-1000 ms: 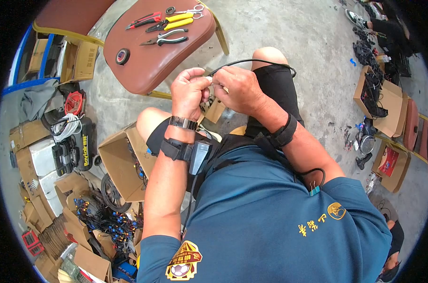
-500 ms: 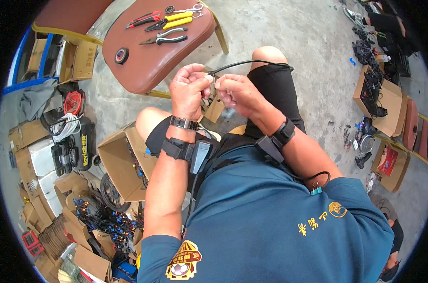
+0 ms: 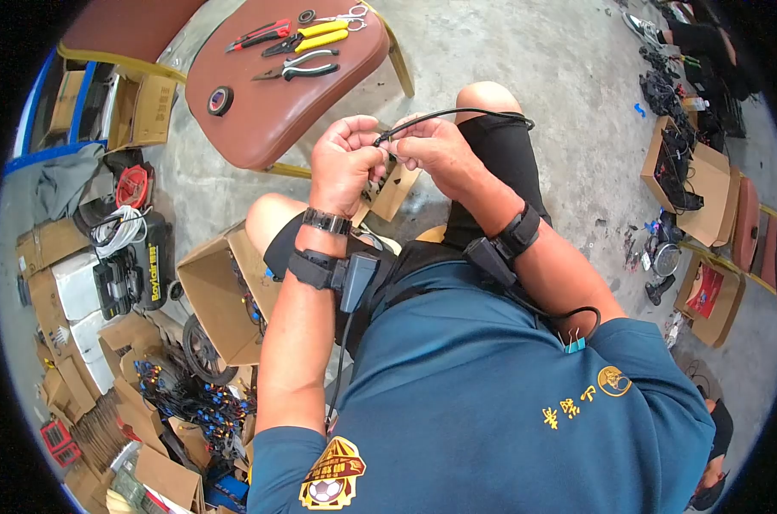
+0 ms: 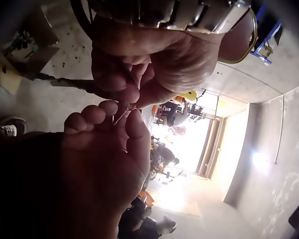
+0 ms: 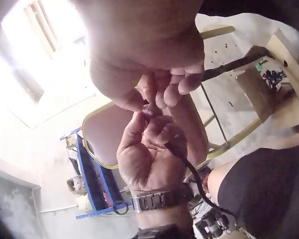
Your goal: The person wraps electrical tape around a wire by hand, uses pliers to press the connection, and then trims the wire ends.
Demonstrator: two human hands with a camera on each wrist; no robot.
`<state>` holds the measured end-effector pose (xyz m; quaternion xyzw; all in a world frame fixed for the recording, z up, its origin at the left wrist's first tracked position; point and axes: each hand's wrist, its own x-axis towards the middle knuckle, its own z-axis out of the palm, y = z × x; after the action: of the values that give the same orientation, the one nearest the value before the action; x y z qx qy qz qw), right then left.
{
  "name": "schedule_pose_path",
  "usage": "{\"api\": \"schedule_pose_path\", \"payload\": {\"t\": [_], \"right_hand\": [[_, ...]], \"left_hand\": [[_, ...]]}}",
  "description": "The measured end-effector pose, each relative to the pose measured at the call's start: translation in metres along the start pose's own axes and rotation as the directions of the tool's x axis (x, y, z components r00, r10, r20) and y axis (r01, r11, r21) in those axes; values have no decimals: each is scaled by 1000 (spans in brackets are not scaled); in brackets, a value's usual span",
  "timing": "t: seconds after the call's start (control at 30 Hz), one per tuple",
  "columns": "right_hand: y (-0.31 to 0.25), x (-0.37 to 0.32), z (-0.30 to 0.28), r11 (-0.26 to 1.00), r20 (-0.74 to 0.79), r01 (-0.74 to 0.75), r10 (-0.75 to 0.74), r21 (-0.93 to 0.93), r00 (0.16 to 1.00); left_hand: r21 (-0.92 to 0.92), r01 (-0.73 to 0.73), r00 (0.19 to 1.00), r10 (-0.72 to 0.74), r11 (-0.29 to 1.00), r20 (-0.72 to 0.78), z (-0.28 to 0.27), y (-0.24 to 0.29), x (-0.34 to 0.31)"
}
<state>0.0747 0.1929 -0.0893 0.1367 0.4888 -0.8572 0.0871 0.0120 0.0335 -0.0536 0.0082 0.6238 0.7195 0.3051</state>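
My left hand, with a watch at the wrist, pinches a black cable near its end. Thumb and index finger of my right hand meet the left fingertips there and pinch a thin wire at the cable's end. In the left wrist view the wire spans the small gap between the two hands. From the fingers the cable arcs over my right knee. The right wrist view shows a black cable running down past the left wrist; the pinched end is mostly covered by fingers.
Ahead, a brown chair seat bears pliers, yellow-handled strippers, a red-handled cutter, scissors and tape rolls. An open carton stands by my left leg. Cable bundles lie farther back at left.
My right hand first drew slightly away from the left, showing the thin wire between them, then came back to the left fingertips with its fingers extended along the cable. The left hand stayed nearly still.
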Motion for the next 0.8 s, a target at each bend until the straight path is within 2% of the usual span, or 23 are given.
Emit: {"api": "schedule_pose_path", "payload": {"t": [0.3, 0.37, 0.4, 0.5, 0.6, 0.8], "right_hand": [[6, 2, 2, 999, -64, 1, -4, -42, 998], [12, 7, 0, 987, -64, 57, -67, -150, 996], [8, 5, -1, 994, 9, 47, -47, -97, 999], [4, 1, 6, 993, -41, 17, -22, -115, 999], [10, 2, 6, 997, -68, 23, -29, -80, 997], [10, 1, 7, 994, -54, -6, 0, -108, 999]], "left_hand": [[225, 42, 997, -25, 973, -74, 6, 2, -2], [269, -7, 999, 17, 963, -35, 2, -1, -1], [309, -46, 999, 50, 950, -6, -1, -5, 1], [424, -36, 998, 53, 905, -28, -1, -2, -1], [464, -53, 996, 83, 884, -44, -3, -4, 0], [415, 10, 998, 19, 910, -67, -4, -1, -5]]}}
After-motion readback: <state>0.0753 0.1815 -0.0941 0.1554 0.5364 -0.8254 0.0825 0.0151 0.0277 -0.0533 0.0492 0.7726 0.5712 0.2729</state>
